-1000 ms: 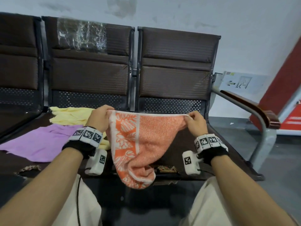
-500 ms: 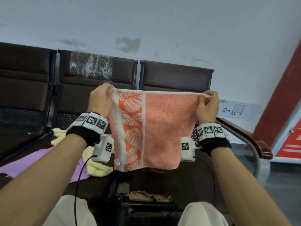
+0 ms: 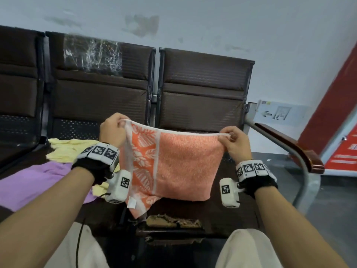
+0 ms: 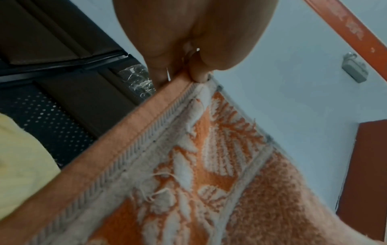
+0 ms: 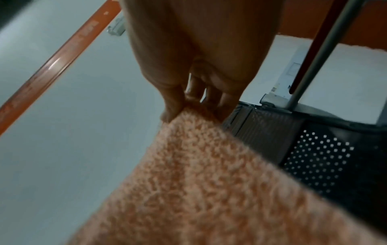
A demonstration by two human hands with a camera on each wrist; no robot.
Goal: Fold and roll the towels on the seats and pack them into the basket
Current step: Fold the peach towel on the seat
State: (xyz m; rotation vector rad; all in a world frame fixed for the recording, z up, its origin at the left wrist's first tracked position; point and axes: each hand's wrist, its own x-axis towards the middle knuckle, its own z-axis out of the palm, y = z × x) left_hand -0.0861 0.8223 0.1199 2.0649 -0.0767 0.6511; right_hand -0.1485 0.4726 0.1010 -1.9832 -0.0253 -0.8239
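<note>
Orange terry with a white leaf band, the towel (image 3: 179, 163) hangs in the head view as a sheet stretched between both hands above the right-hand seat (image 3: 228, 213). The left hand (image 3: 114, 130) pinches the upper corner at the patterned end, and the right hand (image 3: 234, 142) pinches the upper corner at the plain end. The held top edge thus runs left to right across the body, with the loose lower edge nearest the seat pan. Each hand is equally near its own corner. A yellow towel (image 3: 67, 149) and a purple towel (image 3: 38, 182) lie on the neighbouring seat to the left; no basket is in view. In the left wrist view, the fingers (image 4: 199, 69) are curled tight on the hemmed corner of the towel (image 4: 209, 165), the hem falling away below the hand. In the right wrist view, the fingertips (image 5: 173, 106) grip the plain pile of the towel (image 5: 209, 182), which drops straight below. The likely next move is laying the sheet flat on the seat, lower edge first.
</note>
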